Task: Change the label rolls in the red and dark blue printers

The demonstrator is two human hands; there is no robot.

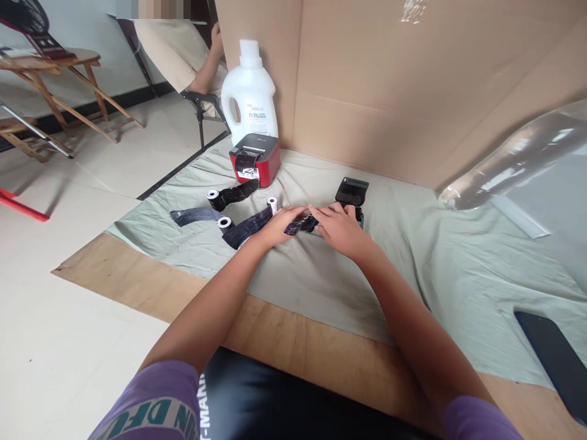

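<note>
My left hand (pixel 282 226) and my right hand (pixel 343 231) meet at the fingertips above the cloth. Between them runs a shiny black paper strip (pixel 296 227), and the fingers of both hands close on it. Some of my right fingers lie over a small dark label printer (pixel 352 190) whose lid stands up; the hand hides most of its body. Beside my left hand are a white-cored roll (pixel 272 203) and a wide dark strip (pixel 247 227) joined to another roll (pixel 224 224). Farther left lies a roll (pixel 213 195) with a curling black tail.
A red and black printer (pixel 257 159) with black paper at its slot stands before a white detergent bottle (pixel 250 91). Cardboard (pixel 367 91) walls the back. A phone (pixel 553 360) and clear plastic wrap (pixel 509 159) lie right. A seated person (pixel 183 61) is at the left.
</note>
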